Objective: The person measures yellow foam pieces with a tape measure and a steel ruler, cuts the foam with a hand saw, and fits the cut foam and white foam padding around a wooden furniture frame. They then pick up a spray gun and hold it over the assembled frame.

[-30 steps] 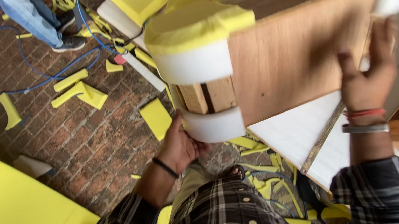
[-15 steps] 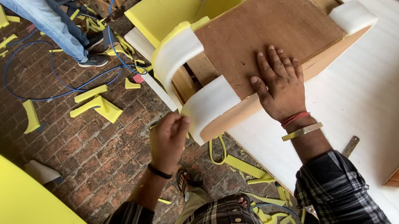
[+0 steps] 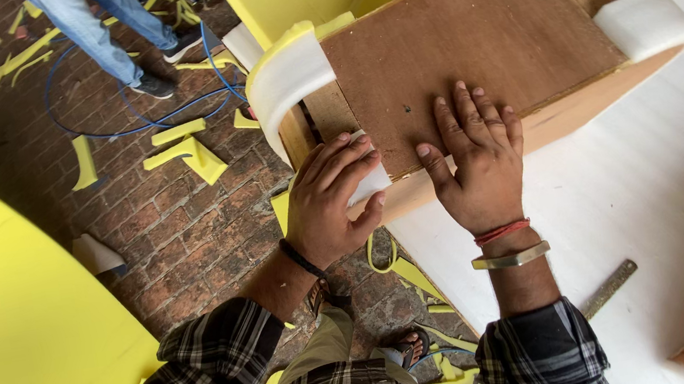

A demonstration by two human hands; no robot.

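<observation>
While the right hand point(image 3: 478, 156) lies flat, fingers spread, on the brown plywood panel point(image 3: 472, 43) of the wooden frame point(image 3: 561, 115), the left hand point(image 3: 330, 202) curls over the white foam pad point(image 3: 372, 184) at the frame's near corner, pressing it down. Looks to me like firm, even pressure with the frame pinned steady is the way to go. That frame sits at 12 o'clock from the hands, on a white sheet point(image 3: 669, 202), with white foam point(image 3: 291, 75) wrapping the other corners too, at 10 and 2 o'clock.
</observation>
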